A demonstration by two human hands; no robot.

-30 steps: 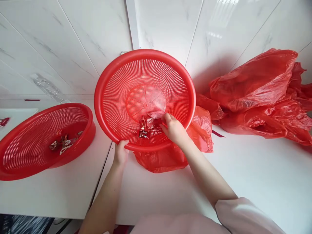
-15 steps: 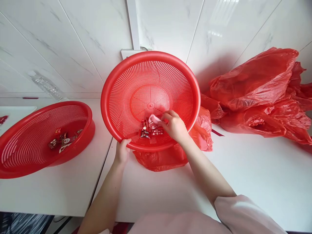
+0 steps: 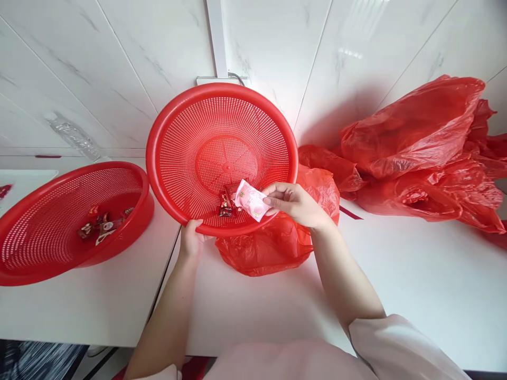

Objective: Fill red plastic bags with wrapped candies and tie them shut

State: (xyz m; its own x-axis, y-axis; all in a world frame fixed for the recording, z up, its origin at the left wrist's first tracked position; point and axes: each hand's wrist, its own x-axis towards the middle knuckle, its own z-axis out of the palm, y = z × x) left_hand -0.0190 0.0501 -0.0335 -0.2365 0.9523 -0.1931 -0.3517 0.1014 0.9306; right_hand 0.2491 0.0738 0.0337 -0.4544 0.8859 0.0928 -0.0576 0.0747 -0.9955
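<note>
A red plastic colander basket (image 3: pixel 222 92) is tipped toward me, and my left hand (image 3: pixel 193 240) grips its near rim, thumb on top. Between the thumb and fingers of my right hand (image 3: pixel 295 203) is a pink-and-white packet (image 3: pixel 251 200), held at the basket's near right edge. Several small dark red wrapped packets (image 3: pixel 226 203) lie together in the lower part of the basket, partly covered by the pink one. Under the basket's near side spreads a crumpled red plastic bag (image 3: pixel 265 248).
Another red colander basket (image 3: pixel 148 203) stands on the left with several wrapped packets (image 3: pixel 99 227) inside. Bulky red plastic bags (image 3: pixel 415 148) are piled against the wall at right. A clear plastic bottle (image 3: pixel 75 137) shows behind the left basket.
My right hand has lifted the pink packet from among the others and moved it right, nearer the rim. The tipped basket has shifted left, toward the other basket.
</note>
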